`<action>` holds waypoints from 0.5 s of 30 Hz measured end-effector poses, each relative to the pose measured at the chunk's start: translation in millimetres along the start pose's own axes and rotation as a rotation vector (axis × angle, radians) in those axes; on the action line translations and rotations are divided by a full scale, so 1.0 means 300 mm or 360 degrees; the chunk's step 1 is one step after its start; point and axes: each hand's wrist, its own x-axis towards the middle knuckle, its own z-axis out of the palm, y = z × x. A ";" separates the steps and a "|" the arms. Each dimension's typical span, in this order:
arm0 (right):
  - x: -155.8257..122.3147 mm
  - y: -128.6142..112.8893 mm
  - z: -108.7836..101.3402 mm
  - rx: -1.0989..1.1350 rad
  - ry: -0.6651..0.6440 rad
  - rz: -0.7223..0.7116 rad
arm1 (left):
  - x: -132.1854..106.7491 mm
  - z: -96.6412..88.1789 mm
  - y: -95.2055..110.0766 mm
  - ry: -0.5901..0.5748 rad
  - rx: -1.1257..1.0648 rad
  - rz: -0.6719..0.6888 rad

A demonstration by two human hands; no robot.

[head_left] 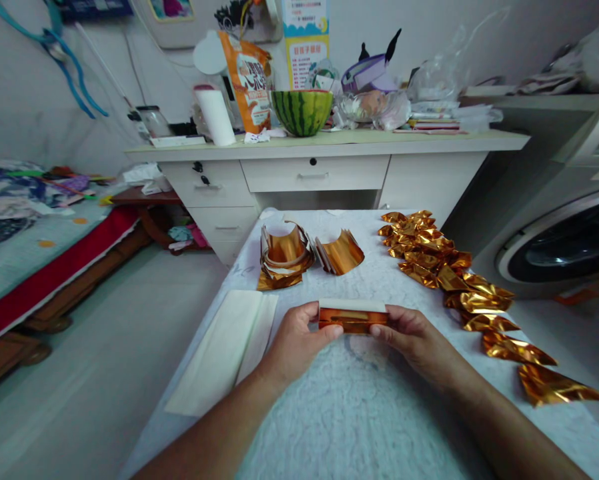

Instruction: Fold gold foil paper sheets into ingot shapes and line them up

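From where I stand, the left hand [299, 337] and right hand [415, 335] pinch opposite ends of 1 gold paper [354, 321], its length crosswise between them over the table [329, 413], neither hand nearer.

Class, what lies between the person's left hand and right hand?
In the head view, a gold foil piece, pale along its top edge, spans the gap between the left hand and the right hand, held by both.

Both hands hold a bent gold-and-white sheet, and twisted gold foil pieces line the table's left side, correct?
No, the head view shows the twisted gold foil pieces along the right side. The left hand and right hand do hold a bent gold-and-white sheet.
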 end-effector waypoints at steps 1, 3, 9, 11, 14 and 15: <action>-0.002 0.000 -0.002 0.0003 0.0002 0.0004 | 0.001 -0.001 0.000 -0.0012 -0.0008 -0.0018; -0.005 0.002 -0.008 -0.0001 0.0018 0.0017 | 0.003 -0.004 -0.002 -0.0034 -0.0052 -0.0058; -0.010 -0.011 -0.023 0.0017 0.0140 0.0071 | 0.005 -0.020 -0.019 -0.0053 -0.0198 -0.0193; -0.010 -0.018 -0.022 0.0007 0.0165 0.0057 | 0.002 -0.022 -0.019 0.0014 -0.0128 -0.0192; -0.009 -0.016 -0.021 -0.0058 0.0263 -0.0043 | -0.003 -0.020 -0.010 0.0076 0.0035 -0.0124; -0.009 -0.010 -0.022 -0.0089 0.0302 -0.0075 | -0.005 -0.018 -0.007 0.0084 0.0089 -0.0095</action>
